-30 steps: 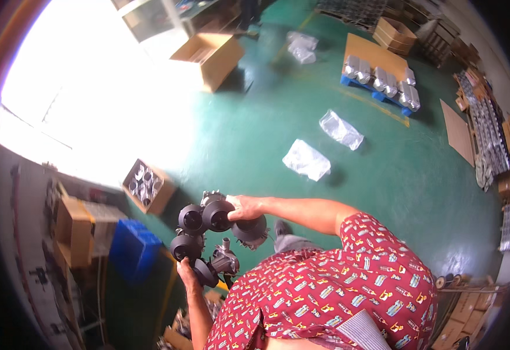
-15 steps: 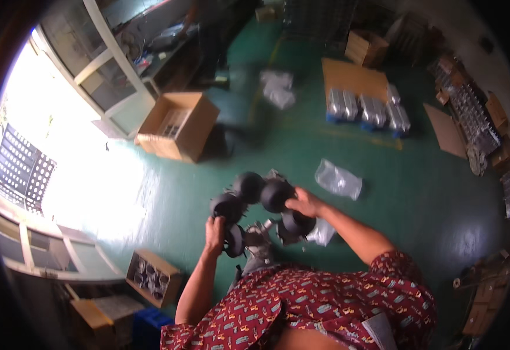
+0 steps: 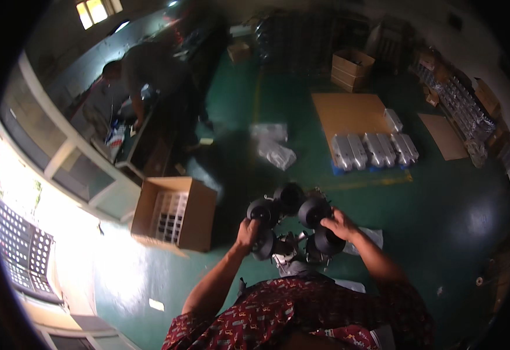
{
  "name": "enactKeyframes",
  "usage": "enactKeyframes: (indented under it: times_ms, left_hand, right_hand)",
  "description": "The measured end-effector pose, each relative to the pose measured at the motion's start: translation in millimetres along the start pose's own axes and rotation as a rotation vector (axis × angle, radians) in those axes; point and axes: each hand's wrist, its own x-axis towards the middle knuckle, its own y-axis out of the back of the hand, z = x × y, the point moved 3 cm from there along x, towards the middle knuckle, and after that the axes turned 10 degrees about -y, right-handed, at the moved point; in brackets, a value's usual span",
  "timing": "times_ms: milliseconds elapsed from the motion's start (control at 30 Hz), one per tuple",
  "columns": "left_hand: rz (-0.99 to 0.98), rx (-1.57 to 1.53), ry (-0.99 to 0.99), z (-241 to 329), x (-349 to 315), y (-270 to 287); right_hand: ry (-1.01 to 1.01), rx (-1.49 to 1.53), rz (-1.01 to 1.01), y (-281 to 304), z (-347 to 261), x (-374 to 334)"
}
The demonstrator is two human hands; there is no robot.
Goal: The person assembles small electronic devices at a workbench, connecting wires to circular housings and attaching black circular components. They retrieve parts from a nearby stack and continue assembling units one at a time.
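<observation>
In front of my body, a ring-like cluster of several black, round, cup-shaped parts (image 3: 314, 211) hangs between my hands. Grey metal pieces (image 3: 284, 248) show below and among the cups; whether they are joined to them is hard to make out. On the cluster's left side, my left hand (image 3: 247, 233) grips a cup with the thumb on its face. Opposite it, my right hand (image 3: 341, 224) clasps the right-hand cups, thumb over the front and other fingers mostly hidden behind.
An open cardboard box (image 3: 199, 216) with a divider grid stands ahead on the left. Clear plastic bags (image 3: 275, 151) lie on the green floor. Silver metal parts (image 3: 377, 149) stand beside a cardboard sheet (image 3: 348, 114). At a far-left bench (image 3: 144, 140), another person (image 3: 158, 70) bends over.
My view has shifted; the divided box now appears lower and shows its grid more plainly. The bending person has come into fuller view. Both hands still hold the black cups.
</observation>
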Motion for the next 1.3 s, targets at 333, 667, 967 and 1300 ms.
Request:
enactKeyframes:
  times_ms: [333,667,967,1300]
  left_hand:
    - [0.134,0.051,-0.016,69.1,301.3,122.8]
    - [0.007,0.210,-0.107,146.1,645.7,209.1]
    - [-0.130,0.181,-0.155,213.9,952.5,250.5]
    - [0.009,0.193,-0.140,277.3,1258.5,341.7]
  right_hand:
    - [-0.018,-0.280,0.046,-7.6,-102.5,322.3]
    - [-0.128,-0.049,0.163,12.9,-208.2,608.3]
    - [-0.060,0.004,0.246,60.2,-277.7,885.1]
    - [-0.040,-0.204,0.222,88.4,-391.1,1229.7]
